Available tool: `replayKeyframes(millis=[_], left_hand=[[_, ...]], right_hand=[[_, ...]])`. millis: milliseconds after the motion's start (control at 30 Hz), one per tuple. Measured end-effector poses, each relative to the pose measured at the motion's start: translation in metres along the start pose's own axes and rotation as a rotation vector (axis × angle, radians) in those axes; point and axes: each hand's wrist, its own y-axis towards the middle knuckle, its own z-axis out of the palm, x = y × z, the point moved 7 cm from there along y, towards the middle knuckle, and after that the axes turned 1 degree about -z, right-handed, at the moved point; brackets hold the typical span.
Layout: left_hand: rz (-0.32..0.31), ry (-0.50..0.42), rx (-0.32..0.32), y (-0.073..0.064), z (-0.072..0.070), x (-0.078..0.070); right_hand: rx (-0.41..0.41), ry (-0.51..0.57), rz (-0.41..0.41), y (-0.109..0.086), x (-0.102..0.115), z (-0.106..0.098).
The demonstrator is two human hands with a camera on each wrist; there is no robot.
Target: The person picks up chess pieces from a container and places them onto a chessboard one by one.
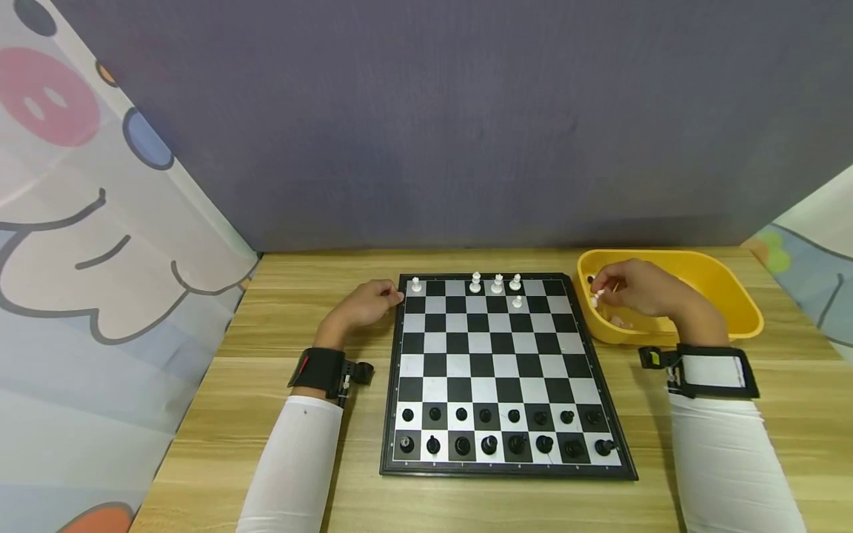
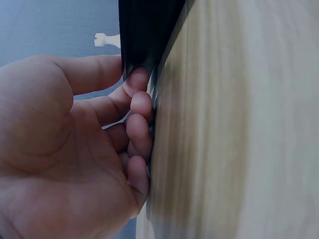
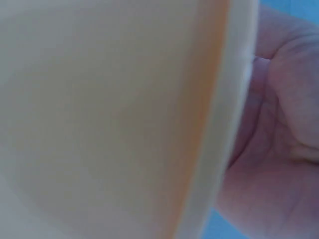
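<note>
A black-and-white chessboard point(image 1: 482, 366) lies on the table. My left hand point(image 1: 365, 303) is at its far left corner; in the left wrist view, thumb and curled fingers pinch the board's black edge point(image 2: 144, 30). Close to that corner stands a white rook point(image 1: 416, 284), also seen in the left wrist view. My right hand point(image 1: 643, 287) reaches into a yellow basin point(image 1: 723, 296) and pinches a small white chess piece point(image 1: 597, 296) near the basin's left wall. In the right wrist view, the basin's rim point(image 3: 219, 124) hides my right fingertips.
Two rows of black chess pieces point(image 1: 489, 444) stand along the board's near side. Several white pieces point(image 1: 497, 284) stand at the far side, with a white pawn point(image 1: 517, 302) one row nearer. More pale pieces point(image 1: 620, 323) lie in the basin. A grey panel point(image 1: 426, 148) rises behind the wooden table point(image 1: 266, 414).
</note>
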Motion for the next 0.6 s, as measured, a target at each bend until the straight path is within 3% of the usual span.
replayKeyframes(millis=[600], left_hand=[[0.005,0.009,-0.012,0.0,-0.001,-0.002]], right_hand=[[-0.193,-0.02,-0.006,-0.006,0.01,-0.021]])
